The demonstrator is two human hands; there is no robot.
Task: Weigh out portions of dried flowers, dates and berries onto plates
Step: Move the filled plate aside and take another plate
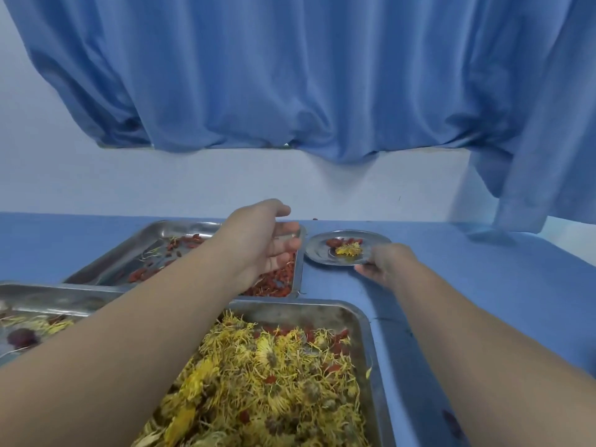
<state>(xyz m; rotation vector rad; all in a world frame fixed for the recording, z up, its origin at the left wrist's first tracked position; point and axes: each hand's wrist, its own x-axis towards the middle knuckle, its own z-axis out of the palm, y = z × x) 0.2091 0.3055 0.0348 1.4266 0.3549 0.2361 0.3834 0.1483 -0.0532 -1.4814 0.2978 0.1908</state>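
The likeliest slip is at the plate: the right hand holds it only by its near rim, so a lift or tug from that one edge could tip it and shed the flower and the red pieces onto the table. Berries dropped from the left hand could also miss the plate and fall into the gap beside the berry tray — and a loose handful would overshoot the weight.

The plate lies toward the table's far edge, just beside the far right corner of the berry tray. The right arm reaches forward along the right edge of the flower tray, and its fingers pinch the plate's near rim. The left arm crosses over the flower tray's far left corner, and its hand hovers above the berry tray's right end, palm turned toward the plate, fingers loosely cupped. I cannot tell whether it holds berries.
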